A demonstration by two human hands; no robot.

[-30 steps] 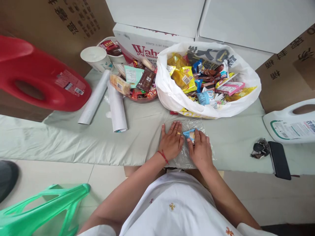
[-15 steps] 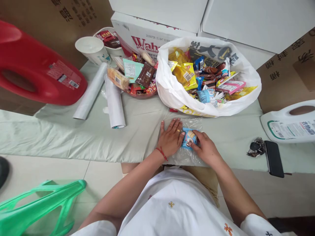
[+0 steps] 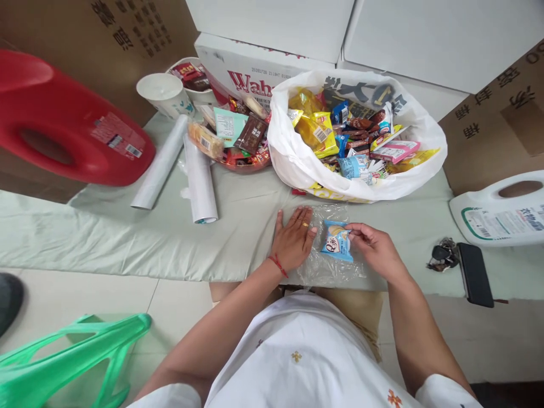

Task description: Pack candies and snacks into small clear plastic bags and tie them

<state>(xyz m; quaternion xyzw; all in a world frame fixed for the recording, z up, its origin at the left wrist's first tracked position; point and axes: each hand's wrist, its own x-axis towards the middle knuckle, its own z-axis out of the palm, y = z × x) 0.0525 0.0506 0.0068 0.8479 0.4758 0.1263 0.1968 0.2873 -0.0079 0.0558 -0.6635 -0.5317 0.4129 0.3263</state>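
A clear plastic sheet or bag (image 3: 323, 271) lies flat on the cloth-covered surface in front of me. My left hand (image 3: 293, 241) rests palm down on its left part, fingers stretched out. On the plastic sits a small blue snack packet (image 3: 337, 242) with a white label. The thumb and fingertips of my right hand (image 3: 372, 245) pinch this packet at its right edge. Behind both hands stands a white plastic bag (image 3: 297, 173), its mouth wide, full of wrapped snacks.
Left of the bag are a tray of snacks (image 3: 250, 161), two paper rolls (image 3: 200, 190) (image 3: 159, 164) and paper cups (image 3: 164, 93). A red jug (image 3: 76, 124) stands far left. Keys (image 3: 443, 254), a black phone (image 3: 475, 275) and a white jug (image 3: 501, 209) lie right. Boxes line the back.
The blue snack packet has shifted slightly right, away from my left hand, and turned a little. My right hand has moved right with it and now grips its right edge. My left hand stays flat.
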